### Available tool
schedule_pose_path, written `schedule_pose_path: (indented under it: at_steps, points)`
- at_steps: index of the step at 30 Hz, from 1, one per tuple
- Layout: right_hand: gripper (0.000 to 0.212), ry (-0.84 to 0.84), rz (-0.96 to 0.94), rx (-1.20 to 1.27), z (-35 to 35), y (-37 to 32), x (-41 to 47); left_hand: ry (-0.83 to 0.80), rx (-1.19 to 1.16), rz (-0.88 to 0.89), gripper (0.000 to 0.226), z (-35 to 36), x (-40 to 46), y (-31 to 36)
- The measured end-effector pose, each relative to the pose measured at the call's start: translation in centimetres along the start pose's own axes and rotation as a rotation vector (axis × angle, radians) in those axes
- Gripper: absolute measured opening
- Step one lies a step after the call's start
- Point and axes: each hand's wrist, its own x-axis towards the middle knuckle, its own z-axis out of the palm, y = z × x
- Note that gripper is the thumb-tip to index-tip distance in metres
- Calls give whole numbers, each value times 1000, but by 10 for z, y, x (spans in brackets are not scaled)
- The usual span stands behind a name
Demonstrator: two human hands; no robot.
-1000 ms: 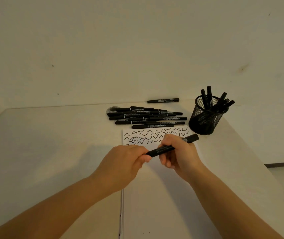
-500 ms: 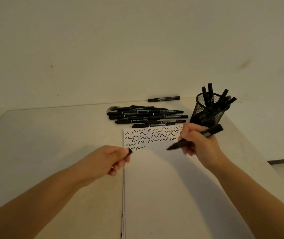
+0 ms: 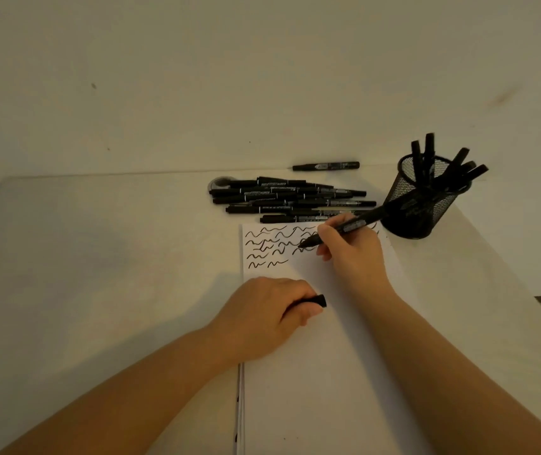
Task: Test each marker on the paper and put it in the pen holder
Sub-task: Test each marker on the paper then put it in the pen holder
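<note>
Marker (image 3: 344, 228) in the right hand (image 3: 354, 254), fingers curled round the barrel, tip down on the paper (image 3: 311, 372) among the squiggles near its top edge; the left hand (image 3: 262, 316) rests on the sheet and pinches the cap (image 3: 320, 300). To my eye the test stroke is what matters now: a short wavy line on a bare patch (not over old ink), light pressure, the left hand pinning the paper; then cap it firmly. The pen holder (image 3: 423, 205) stands just beside, on the bench (image 3: 98, 257), already crowded, so a gentle drop-in; the untested pile (image 3: 288, 200) waits behind the paper.
</note>
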Motion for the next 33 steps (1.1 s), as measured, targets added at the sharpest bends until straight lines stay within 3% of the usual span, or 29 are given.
schedule_pose_path:
  at_steps: [9,17,29,33]
  points:
    - [14,-187,-108,-80,3,3,-2,-1,-1,5,30,0,0,-6]
    - [18,-213,-136,-109,4,0,-3,-31,-12,-2,32,-2,0,-5]
    - [15,15,-96,-198,-1,5,-1,-31,-22,7,18,-2,-1,-7]
    - [19,151,-135,-84,-3,-2,-3,10,-63,-15,14,-3,0,-5]
